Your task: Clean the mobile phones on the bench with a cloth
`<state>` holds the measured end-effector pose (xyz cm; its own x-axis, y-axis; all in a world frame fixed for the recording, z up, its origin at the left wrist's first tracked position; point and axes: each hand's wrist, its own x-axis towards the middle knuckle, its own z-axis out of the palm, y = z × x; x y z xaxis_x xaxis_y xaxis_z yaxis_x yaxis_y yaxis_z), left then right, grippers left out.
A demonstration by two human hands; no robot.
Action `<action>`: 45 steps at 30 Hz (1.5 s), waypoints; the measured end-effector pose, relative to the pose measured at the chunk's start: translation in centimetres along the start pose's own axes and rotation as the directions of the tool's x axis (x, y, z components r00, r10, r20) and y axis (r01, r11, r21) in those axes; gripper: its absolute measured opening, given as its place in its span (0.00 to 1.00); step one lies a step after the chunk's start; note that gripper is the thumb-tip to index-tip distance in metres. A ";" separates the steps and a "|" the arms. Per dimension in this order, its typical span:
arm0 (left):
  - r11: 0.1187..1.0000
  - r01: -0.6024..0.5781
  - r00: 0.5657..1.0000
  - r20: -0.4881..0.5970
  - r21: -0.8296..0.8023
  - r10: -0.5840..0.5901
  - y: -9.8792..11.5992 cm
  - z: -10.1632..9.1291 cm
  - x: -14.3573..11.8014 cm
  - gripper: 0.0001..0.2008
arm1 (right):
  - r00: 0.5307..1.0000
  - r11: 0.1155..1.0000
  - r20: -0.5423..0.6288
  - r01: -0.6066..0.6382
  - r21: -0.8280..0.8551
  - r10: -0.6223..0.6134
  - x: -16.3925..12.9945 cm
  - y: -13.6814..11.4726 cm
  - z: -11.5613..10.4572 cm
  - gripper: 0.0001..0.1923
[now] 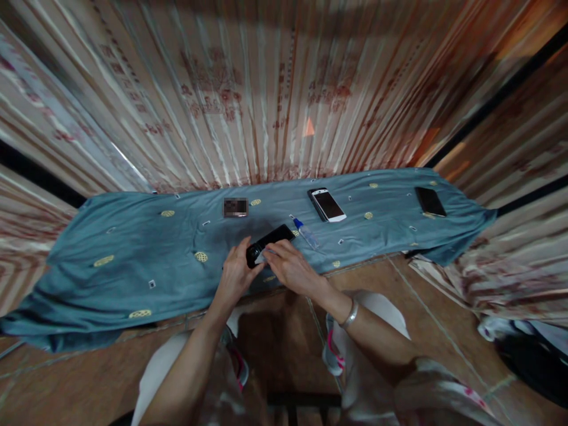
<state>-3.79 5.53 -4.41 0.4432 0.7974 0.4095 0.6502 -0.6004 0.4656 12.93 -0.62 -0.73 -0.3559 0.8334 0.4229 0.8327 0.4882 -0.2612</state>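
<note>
A black phone (276, 238) lies tilted at the front of the blue cloth, with its camera end toward my left hand (236, 273). The fingers and thumb of that hand grip this end from both sides. My right hand (290, 266) rests over the phone's near side, its fingers pinched around a small whitish piece (261, 257) against the camera end. What the piece is, I cannot make out. Just right of the phone is a small clear bottle with a blue cap (305, 232), lying on its side.
A blue patterned cloth (177, 278) covers the long, low table. On it are a white-framed phone (327, 204), a dark phone (430, 202) at the right and a small blurred-out item (235, 207). Pleated curtains (266, 89) hang behind. My knees are close to the front edge.
</note>
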 end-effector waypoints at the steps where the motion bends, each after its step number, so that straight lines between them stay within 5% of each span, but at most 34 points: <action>1: 1.000 -0.001 1.000 -0.001 0.008 0.001 -0.1 -0.1 0.0 0.31 | 1.000 1.000 0.001 -0.002 0.006 0.002 -0.1 0.0 0.1 0.13; 11: 0.991 -0.134 0.991 0.016 0.003 0.134 2.0 0.8 -0.7 0.33 | 0.967 0.979 -0.160 -0.190 0.075 0.200 0.6 1.8 1.0 0.13; 16: 0.996 -0.090 0.996 0.023 -0.004 0.090 2.2 1.0 -0.6 0.36 | 0.950 0.974 -0.217 -0.223 0.035 0.225 1.1 2.4 0.7 0.15; 27: 0.997 -0.066 0.997 0.025 -0.039 0.067 1.5 0.3 -0.4 0.31 | 0.999 0.989 0.003 -0.046 -0.142 0.047 0.8 -1.1 0.4 0.14; 36: 1.000 0.000 0.999 -0.050 -0.012 -0.001 0.5 -0.3 -0.1 0.34 | 0.994 0.993 -0.047 -0.099 -0.068 0.096 0.1 -1.4 0.9 0.13; 45: 0.998 -0.056 0.998 0.005 -0.041 0.057 1.6 0.2 -0.5 0.32 | 0.995 0.987 -0.042 -0.099 -0.126 0.094 0.8 -0.7 1.0 0.13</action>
<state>-2.86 4.21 -4.04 0.4827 0.7624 0.4311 0.5985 -0.6465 0.4732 11.65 0.01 -1.05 -0.2577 0.8641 0.4323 0.9106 0.3668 -0.1905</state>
